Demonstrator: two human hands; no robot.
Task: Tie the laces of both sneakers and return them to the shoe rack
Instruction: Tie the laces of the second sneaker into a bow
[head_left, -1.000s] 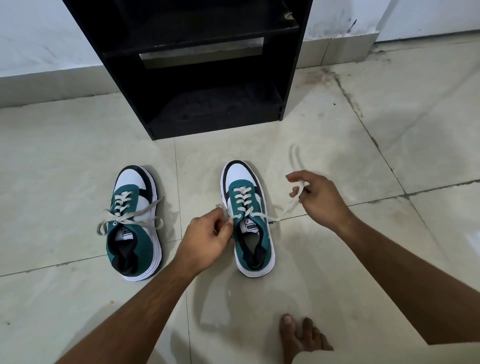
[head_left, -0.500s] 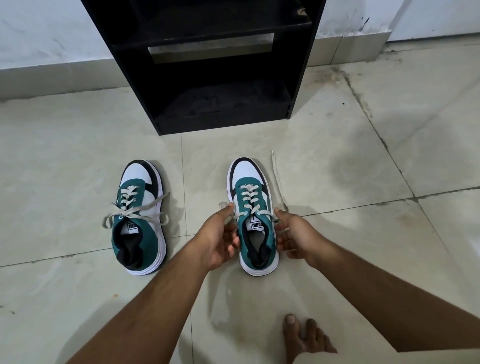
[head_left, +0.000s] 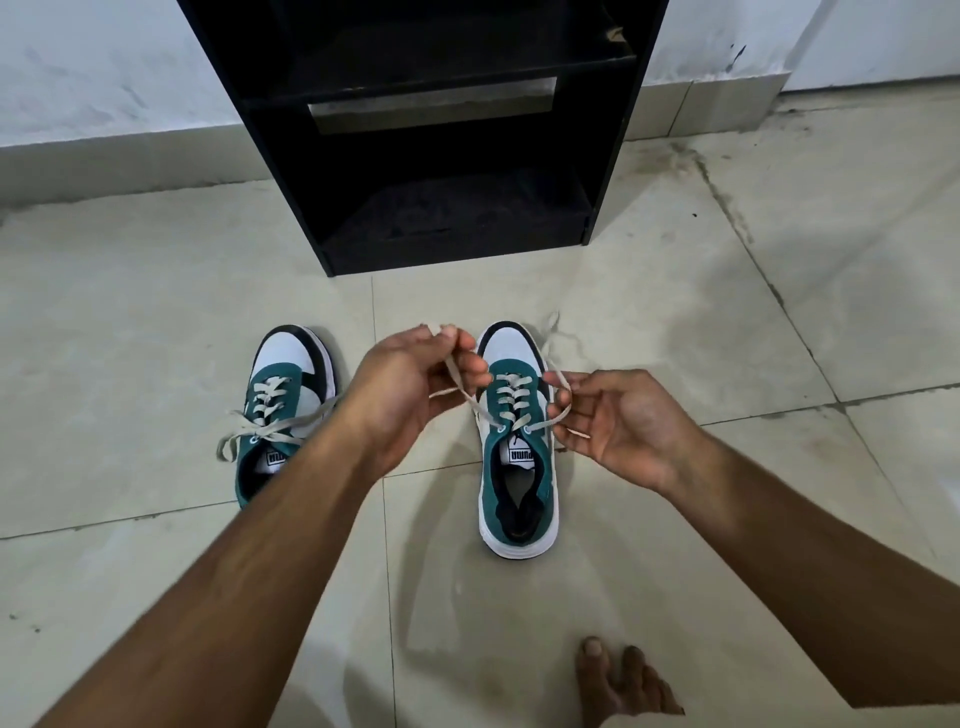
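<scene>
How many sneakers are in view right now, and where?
2. One sneaker stands on the floor at left, partly covered by the left forearm. The other sneaker stands to its right, between both hands, laces being tied. The shoe rack shelves look empty, though dark.

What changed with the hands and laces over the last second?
Both hands rose from beside the right sneaker. The left hand now pinches one lace end up above the toe; the right hand has moved back in and holds the other end in a loop. The left sneaker, its laces loose, and the black rack stayed put.
</scene>
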